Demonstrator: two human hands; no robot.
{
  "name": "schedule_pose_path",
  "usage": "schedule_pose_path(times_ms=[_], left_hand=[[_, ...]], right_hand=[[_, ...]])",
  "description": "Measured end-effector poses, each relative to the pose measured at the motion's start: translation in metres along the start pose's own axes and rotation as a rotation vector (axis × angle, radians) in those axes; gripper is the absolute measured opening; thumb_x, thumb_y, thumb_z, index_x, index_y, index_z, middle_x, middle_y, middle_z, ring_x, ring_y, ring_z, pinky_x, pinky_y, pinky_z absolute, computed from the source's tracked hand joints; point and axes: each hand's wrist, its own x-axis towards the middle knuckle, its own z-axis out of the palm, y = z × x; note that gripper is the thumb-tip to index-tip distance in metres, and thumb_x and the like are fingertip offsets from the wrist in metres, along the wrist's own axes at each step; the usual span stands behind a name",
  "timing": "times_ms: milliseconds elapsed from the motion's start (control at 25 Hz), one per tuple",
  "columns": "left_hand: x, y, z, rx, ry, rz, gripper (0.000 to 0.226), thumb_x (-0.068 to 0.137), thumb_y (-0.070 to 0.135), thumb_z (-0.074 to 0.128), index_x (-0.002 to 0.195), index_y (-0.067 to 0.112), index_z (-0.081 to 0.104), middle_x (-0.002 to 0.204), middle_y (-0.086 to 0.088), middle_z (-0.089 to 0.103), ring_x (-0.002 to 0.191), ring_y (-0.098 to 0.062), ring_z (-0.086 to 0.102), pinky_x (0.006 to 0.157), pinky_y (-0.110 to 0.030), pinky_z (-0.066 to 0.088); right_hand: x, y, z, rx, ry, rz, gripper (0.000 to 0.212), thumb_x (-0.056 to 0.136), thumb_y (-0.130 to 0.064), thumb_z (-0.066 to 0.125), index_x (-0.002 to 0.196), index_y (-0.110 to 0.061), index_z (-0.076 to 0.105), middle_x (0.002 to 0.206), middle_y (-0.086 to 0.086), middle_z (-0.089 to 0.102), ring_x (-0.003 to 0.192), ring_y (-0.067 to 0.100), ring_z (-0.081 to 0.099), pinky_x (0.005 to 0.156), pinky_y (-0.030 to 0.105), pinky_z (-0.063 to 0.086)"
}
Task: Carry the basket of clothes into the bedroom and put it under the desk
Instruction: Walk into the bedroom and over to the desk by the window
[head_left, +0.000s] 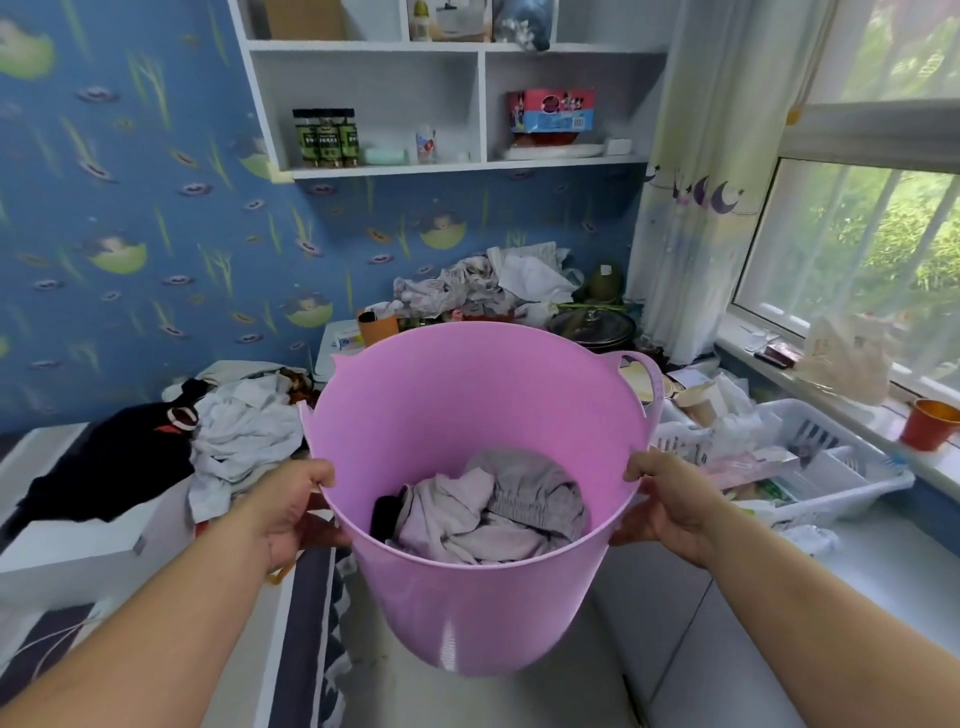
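I hold a pink plastic basket (467, 405) in the air in front of me, above the floor. Crumpled grey clothes (498, 504) and a dark piece lie at its bottom. My left hand (291, 506) grips the rim on the left side. My right hand (670, 499) grips the rim on the right side. A pink loop handle (649, 374) sticks out at the basket's far right. The desk (852, 540) runs along the right under the window, its top cluttered. The space below it is not visible.
A white basket (831, 467) of odds and ends lies on the desk. Piled clothes (244, 431) cover a white unit at the left. More clutter and a pot (592, 325) fill the far corner. White wall shelves (447, 104) hang above. Pale floor (467, 696) shows below.
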Motion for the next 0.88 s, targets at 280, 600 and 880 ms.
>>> schedule_pose_path(times_ms=[280,600,880], left_hand=[[0.013,0.000,0.017,-0.007,0.026,-0.035,0.023,0.085,0.004,0.051,0.106,0.006,0.061,0.082,-0.016,0.056,0.059,-0.035,0.061,0.045,-0.039,0.061],[0.050,0.004,0.011,-0.004,0.011,-0.054,0.028,0.085,0.004,0.051,0.111,0.005,0.061,0.089,-0.019,0.059,0.065,-0.037,0.064,0.044,-0.040,0.060],[0.105,0.022,-0.010,0.006,-0.041,-0.082,0.029,0.087,0.004,0.051,0.113,0.000,0.061,0.093,-0.021,0.057,0.071,-0.038,0.062,0.042,-0.041,0.061]], right_hand=[[0.030,-0.008,-0.011,-0.026,-0.012,0.021,0.041,0.075,-0.003,0.051,0.116,-0.007,0.057,0.100,0.022,0.054,0.051,0.036,0.062,0.062,0.057,0.058],[0.058,-0.009,0.008,-0.025,-0.009,0.037,0.036,0.078,-0.003,0.049,0.113,-0.010,0.056,0.106,0.025,0.054,0.072,0.043,0.062,0.065,0.059,0.059],[0.092,-0.010,0.051,0.007,0.052,0.051,0.047,0.080,-0.001,0.048,0.127,-0.007,0.050,0.121,0.027,0.053,0.092,0.051,0.061,0.074,0.067,0.058]])
